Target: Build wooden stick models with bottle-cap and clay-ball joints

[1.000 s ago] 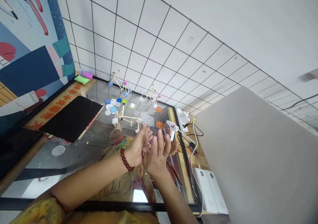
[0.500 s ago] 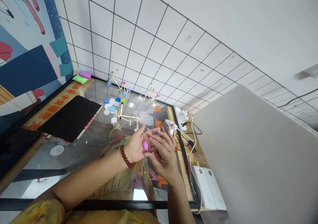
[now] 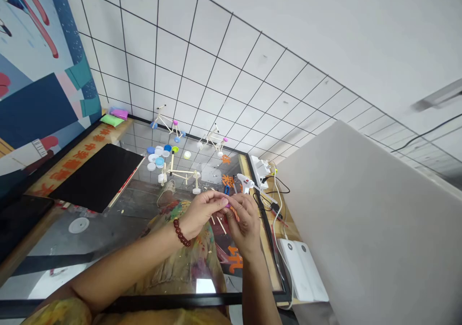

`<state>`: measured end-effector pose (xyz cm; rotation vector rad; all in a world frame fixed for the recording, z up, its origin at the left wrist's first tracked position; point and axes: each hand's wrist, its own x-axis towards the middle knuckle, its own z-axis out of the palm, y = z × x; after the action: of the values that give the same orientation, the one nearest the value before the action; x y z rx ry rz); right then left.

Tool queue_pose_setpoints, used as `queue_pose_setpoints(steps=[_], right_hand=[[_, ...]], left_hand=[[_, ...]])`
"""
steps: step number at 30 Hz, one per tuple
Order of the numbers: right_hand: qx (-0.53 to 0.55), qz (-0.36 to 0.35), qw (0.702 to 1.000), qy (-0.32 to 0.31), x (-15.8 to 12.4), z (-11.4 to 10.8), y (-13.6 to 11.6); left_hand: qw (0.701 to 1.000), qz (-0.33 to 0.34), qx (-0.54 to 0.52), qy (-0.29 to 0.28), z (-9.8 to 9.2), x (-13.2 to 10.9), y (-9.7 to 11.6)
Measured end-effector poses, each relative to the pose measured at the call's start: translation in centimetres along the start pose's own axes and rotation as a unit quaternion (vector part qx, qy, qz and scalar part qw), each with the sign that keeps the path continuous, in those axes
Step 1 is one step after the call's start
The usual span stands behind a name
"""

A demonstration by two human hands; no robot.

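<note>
A small lump of purple modelling clay [image 3: 227,205] is pinched between the fingertips of both hands, which cover most of it. My left hand [image 3: 202,213], with a beaded bracelet at the wrist, presses it with thumb and fingers. My right hand [image 3: 246,221] closes on the clay from the other side. Loose wooden sticks [image 3: 221,225] lie on the glass under the hands. Just beyond stands a stick frame [image 3: 180,173] with white caps as wheels. A white hot glue gun [image 3: 246,183] rests beyond my right hand.
Two stick models [image 3: 164,120] [image 3: 212,140] with pink balls stand by the tiled wall. Several bottle caps [image 3: 159,161] are grouped left of centre. A black board [image 3: 97,177] and a white lid [image 3: 78,225] lie at left. Cables and a white power bank-like box [image 3: 298,269] line the right edge.
The purple clay has gone from my open left palm to between the fingertips of both hands. Both hands have closed around it, and the view has shifted slightly.
</note>
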<state>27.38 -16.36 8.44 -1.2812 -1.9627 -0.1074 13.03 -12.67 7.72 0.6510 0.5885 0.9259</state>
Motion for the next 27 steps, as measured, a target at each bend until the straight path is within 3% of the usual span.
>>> queue_pose_setpoints(steps=[4, 9, 16, 18, 21, 23, 27], right_hand=[[0.057, -0.009, 0.998, -0.029, -0.1, -0.6, 0.9], [0.111, 0.035, 0.992, -0.055, -0.6, -0.9, 1.7], [-0.014, -0.037, 0.998, 0.038, -2.0, -1.2, 1.8], [-0.036, -0.069, 0.996, 0.046, -2.5, -1.8, 1.9], [0.032, -0.038, 0.997, -0.057, -3.0, -3.1, 2.1], [0.113, 0.012, 0.985, -0.132, -3.3, -3.8, 2.2], [0.192, 0.055, 0.968, -0.151, -4.1, -4.2, 2.5]], left_hand=[[1.000, 0.001, 0.021, 0.007, 0.0, 0.2, -0.5], [0.997, 0.015, 0.081, 0.000, 0.3, -0.1, -0.8], [0.997, -0.018, 0.045, -0.063, 1.5, -1.6, -0.9], [0.995, -0.055, 0.033, -0.072, 1.6, -1.8, -1.0], [0.991, -0.118, 0.006, -0.057, 1.4, -1.7, -1.3], [0.992, -0.114, 0.008, -0.047, 1.3, -1.4, -1.8], [0.994, -0.080, 0.068, -0.039, 1.2, -1.0, -3.2]])
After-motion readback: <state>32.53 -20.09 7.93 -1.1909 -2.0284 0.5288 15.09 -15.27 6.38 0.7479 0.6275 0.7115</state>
